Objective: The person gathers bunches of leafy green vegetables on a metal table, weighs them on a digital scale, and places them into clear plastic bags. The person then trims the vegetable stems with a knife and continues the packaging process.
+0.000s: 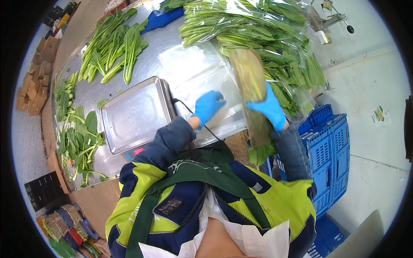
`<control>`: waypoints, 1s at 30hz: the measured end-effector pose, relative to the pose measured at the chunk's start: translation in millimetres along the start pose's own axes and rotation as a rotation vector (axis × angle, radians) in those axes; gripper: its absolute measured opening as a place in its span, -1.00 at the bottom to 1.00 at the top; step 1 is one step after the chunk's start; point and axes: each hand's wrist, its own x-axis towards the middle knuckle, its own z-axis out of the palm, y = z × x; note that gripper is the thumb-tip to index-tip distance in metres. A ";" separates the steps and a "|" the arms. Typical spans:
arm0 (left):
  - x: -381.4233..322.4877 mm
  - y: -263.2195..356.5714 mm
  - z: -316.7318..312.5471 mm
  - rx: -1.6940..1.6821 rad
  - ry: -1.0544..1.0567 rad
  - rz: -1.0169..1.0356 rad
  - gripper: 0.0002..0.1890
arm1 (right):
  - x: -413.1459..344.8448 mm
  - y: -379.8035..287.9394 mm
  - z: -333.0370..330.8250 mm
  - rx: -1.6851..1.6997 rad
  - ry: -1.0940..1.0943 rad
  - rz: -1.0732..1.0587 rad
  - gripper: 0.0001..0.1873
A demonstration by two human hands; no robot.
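Note:
In a blue glove, my right hand [269, 108] grips a long bundle of leafy greens [250, 77], blurred by motion. Pale stalks are at the bundle's far end, and leaves hang past the table edge near me. My left hand [209, 106], also gloved, has its fingers curled above a stack of clear plastic bags [196, 69]; whether it pinches a bag is unclear. Left of that hand stands a bench scale with a bare steel pan [135, 114] and a lit red display [138, 151]. Bagged greens [258, 32] are piled behind my right hand.
Loose greens [111, 48] lie at the steel table's [88, 93] far left, with leaf scraps [80, 138] along its left edge. A black cable [185, 106] runs from the scale. Blue folding crates [322, 161] are stacked to the right, beside a pale wall [371, 129].

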 end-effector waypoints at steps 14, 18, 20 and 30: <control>22.7 -3.6 -7.0 -0.299 0.006 0.048 -0.87 | -95.0 17.9 29.1 -0.959 -0.052 0.115 0.17; 2.2 58.6 -18.3 0.098 0.099 0.581 -0.85 | -13.2 6.8 41.0 -0.528 0.031 -0.066 0.16; -4.2 67.1 -23.8 0.320 0.095 0.612 -0.73 | 29.7 19.7 49.2 -0.327 -0.030 -0.014 0.18; -30.2 -9.1 -38.4 0.099 0.409 -0.031 -0.79 | 6.0 11.4 114.0 0.302 0.002 0.003 0.26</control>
